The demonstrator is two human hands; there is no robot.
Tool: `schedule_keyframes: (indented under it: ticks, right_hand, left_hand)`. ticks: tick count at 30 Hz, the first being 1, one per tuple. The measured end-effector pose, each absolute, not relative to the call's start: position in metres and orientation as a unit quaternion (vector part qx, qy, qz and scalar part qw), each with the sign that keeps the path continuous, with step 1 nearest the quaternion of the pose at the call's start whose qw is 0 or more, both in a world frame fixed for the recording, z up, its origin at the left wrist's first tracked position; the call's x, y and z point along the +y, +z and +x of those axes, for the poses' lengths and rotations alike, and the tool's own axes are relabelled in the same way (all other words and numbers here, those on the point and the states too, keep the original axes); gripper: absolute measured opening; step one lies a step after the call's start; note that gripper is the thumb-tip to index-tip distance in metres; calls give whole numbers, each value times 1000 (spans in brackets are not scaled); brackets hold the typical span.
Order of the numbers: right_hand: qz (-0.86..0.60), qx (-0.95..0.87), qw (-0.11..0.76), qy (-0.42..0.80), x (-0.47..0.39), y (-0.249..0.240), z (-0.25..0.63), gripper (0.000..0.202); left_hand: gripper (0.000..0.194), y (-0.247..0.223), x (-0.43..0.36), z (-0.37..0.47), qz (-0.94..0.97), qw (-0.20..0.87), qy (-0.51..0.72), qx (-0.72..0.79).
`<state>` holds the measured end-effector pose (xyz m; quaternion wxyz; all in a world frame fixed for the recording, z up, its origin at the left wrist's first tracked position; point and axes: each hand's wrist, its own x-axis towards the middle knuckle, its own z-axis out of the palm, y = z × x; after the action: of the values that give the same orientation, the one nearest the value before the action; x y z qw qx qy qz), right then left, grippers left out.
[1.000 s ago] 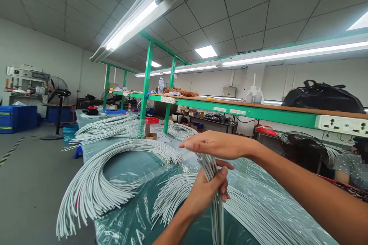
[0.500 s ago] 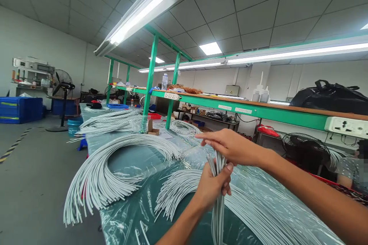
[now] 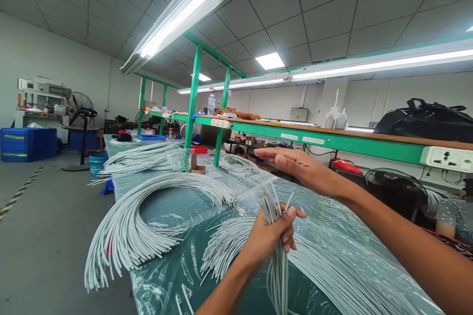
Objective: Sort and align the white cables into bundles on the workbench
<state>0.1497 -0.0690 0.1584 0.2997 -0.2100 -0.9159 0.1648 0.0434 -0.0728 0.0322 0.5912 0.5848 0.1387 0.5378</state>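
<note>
My left hand (image 3: pixel 275 231) is wrapped round a bundle of thin white cables (image 3: pixel 278 275), with their cut ends fanning out above the thumb and the rest hanging below the fist. Above and to the right of those ends hovers my right hand (image 3: pixel 306 170), palm down with fingers stretched out, holding nothing and apart from the cables. Behind the bundle, a long curved batch of white cables (image 3: pixel 332 270) lies on the plastic-covered table (image 3: pixel 166 280). A looped batch of white cables (image 3: pixel 121 226) rests at the left, its ends hanging past the table edge.
More cable coils (image 3: pixel 146 160) lie farther down the table, near a small cardboard box (image 3: pixel 197 167). A green shelf frame (image 3: pixel 193 98) rises behind, carrying bottles (image 3: pixel 334 118) and a black bag (image 3: pixel 424 120). A person's patterned sleeve (image 3: pixel 449 211) shows at the right edge.
My right hand has lifted off the top of the bundle and opened flat above it. The cable ends, covered before, now show and spread apart. My left hand keeps its hold.
</note>
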Motion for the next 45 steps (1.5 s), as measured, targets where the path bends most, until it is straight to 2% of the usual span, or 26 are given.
schedule_keyframes:
  ticks: [4, 5, 9, 10, 12, 14, 17, 20, 22, 26, 31, 33, 36, 40, 45]
  right_hand:
    - [-243, -942, 198, 123, -75, 150, 153, 76]
    - [-251, -941, 203, 103, -78, 145, 151, 72]
    - [-258, -924, 278, 53, -80, 127, 135, 20]
    - [-265, -918, 296, 19, -79, 125, 131, 16]
    - [-297, -891, 336, -75, -74, 123, 124, 30]
    - [-340, -857, 366, -124, -69, 125, 119, 43]
    - [-339, -860, 381, -27, -64, 134, 122, 50]
    - [-278, -876, 374, 123, -62, 142, 137, 48]
    - [-270, -875, 359, 180, -62, 144, 149, 43]
    - [-264, -880, 337, 203, -66, 138, 162, 29]
    - [-259, -872, 361, 204, -70, 134, 156, 22]
    - [-280, -850, 384, 229, -68, 137, 155, 23]
    - [-322, -806, 428, 253, -62, 139, 154, 28]
    - [-332, -789, 395, 334, -59, 136, 145, 30]
    - [-280, -772, 379, 426, -65, 125, 132, 38]
  left_hand:
    - [30, 36, -73, 40, 586, 593, 538, 127]
    - [31, 38, -73, 39, 589, 596, 532, 126]
    - [29, 44, -75, 38, 604, 622, 478, 141]
    - [27, 46, -76, 39, 601, 629, 471, 147]
    - [21, 47, -78, 45, 574, 627, 499, 167]
    - [20, 47, -79, 53, 522, 600, 578, 186]
    - [25, 45, -80, 60, 470, 566, 652, 185]
    - [23, 44, -78, 53, 482, 571, 649, 146]
    - [23, 45, -76, 44, 492, 567, 649, 123]
    - [22, 46, -73, 34, 515, 566, 635, 108]
    - [27, 44, -76, 33, 578, 532, 607, 121]
    - [26, 43, -78, 31, 597, 512, 601, 139]
    - [37, 43, -81, 28, 619, 501, 583, 159]
    - [26, 45, -81, 27, 636, 479, 578, 180]
    - [38, 44, -76, 21, 638, 559, 511, 139]
